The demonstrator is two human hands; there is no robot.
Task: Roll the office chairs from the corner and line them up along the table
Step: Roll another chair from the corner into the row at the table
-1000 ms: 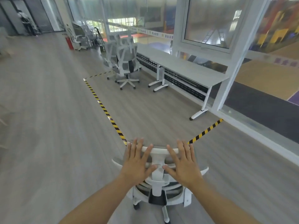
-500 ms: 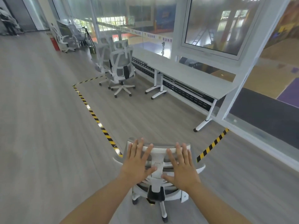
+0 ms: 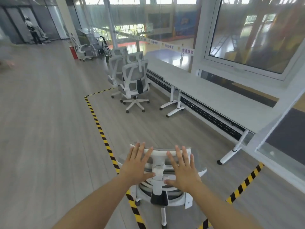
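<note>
Grey mesh in a white plastic frame makes up the back of the office chair (image 3: 158, 171). It is seen from behind, standing short of the near end of the worktop (image 3: 214, 96) and well out from its long edge. Both hands are laid flat against the headrest and upper back. The left hand (image 3: 137, 164) and the right hand (image 3: 183, 169) are held with fingers (image 3: 140, 150) straight and spread, so the chair is pressed rather than gripped.

The chair is judged moderately heavy, yet easily rolled on its castors over the smooth wood-look floor (image 3: 41, 129). The mesh is expected to give under pressure, and the seat may swivel or tip if it is pushed high up. The rigid frame or the central spine is therefore judged the better place to be held.

Two more chairs (image 3: 134, 80) of the same kind are parked close together beside the far stretch of the worktop. Yellow-and-black tape (image 3: 99, 126) is laid on the floor roughly parallel to the worktop and passes beneath the pushed chair.
</note>
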